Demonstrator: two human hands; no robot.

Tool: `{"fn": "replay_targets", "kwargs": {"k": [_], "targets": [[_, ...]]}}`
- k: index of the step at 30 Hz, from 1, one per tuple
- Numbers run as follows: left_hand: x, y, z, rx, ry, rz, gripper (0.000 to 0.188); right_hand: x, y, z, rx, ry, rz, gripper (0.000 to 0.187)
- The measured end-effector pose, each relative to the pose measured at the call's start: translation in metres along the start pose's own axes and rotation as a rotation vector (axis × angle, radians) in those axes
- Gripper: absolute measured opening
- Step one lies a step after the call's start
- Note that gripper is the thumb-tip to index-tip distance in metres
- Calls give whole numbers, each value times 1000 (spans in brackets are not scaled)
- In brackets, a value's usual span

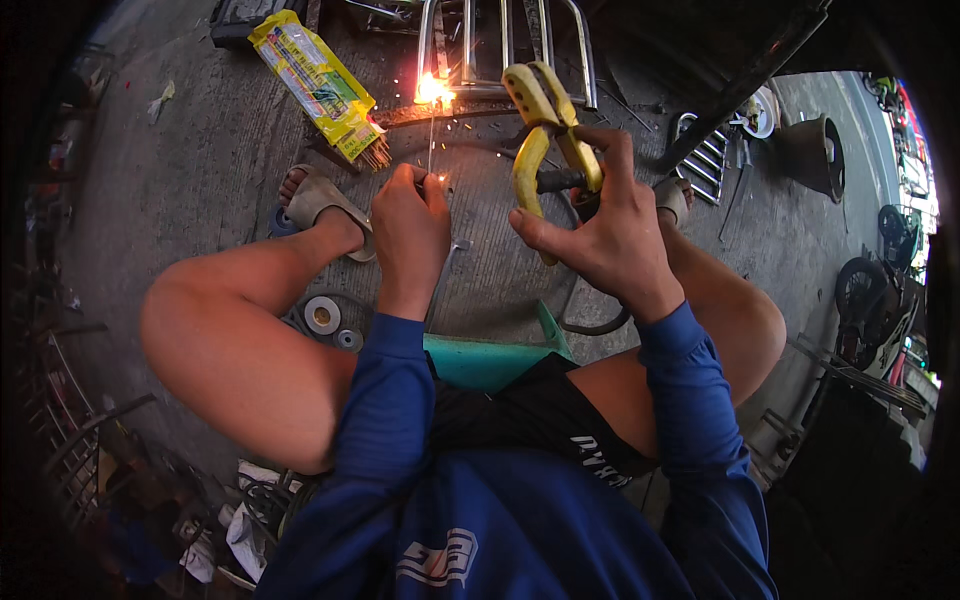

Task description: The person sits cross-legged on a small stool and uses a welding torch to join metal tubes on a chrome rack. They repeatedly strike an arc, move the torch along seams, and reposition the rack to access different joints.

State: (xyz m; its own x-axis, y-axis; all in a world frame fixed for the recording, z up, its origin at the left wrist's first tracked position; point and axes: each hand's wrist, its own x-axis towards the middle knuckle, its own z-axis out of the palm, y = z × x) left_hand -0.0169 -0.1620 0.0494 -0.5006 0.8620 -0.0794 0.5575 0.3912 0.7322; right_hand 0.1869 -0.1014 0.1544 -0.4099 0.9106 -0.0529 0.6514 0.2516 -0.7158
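A head-worn fisheye camera, the left of a pair, looks steeply down on its wearer's left hand (411, 235) and right hand (622, 240), at close range near mid-view. Nearer than the hands, the blue top (550, 530) fills the lower edge; beyond them, the floor (190, 185) spreads toward a dark, curved rim.

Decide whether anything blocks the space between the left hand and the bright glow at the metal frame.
Nothing visible blocks it. The thin rod runs from the left hand up to the bright glow at the metal frame; the yellow clamp in the right hand sits off to the right.
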Motion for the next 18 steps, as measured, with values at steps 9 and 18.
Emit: {"fn": "replay_targets", "kwargs": {"k": [9, 18], "targets": [[-12, 2, 10, 61, 7, 103, 25, -7, -5, -17, -140, 179, -7, 101], [-7, -10, 16, 128, 10, 97, 23, -14, -17, -18, 3, 23, 143, 85]]}}
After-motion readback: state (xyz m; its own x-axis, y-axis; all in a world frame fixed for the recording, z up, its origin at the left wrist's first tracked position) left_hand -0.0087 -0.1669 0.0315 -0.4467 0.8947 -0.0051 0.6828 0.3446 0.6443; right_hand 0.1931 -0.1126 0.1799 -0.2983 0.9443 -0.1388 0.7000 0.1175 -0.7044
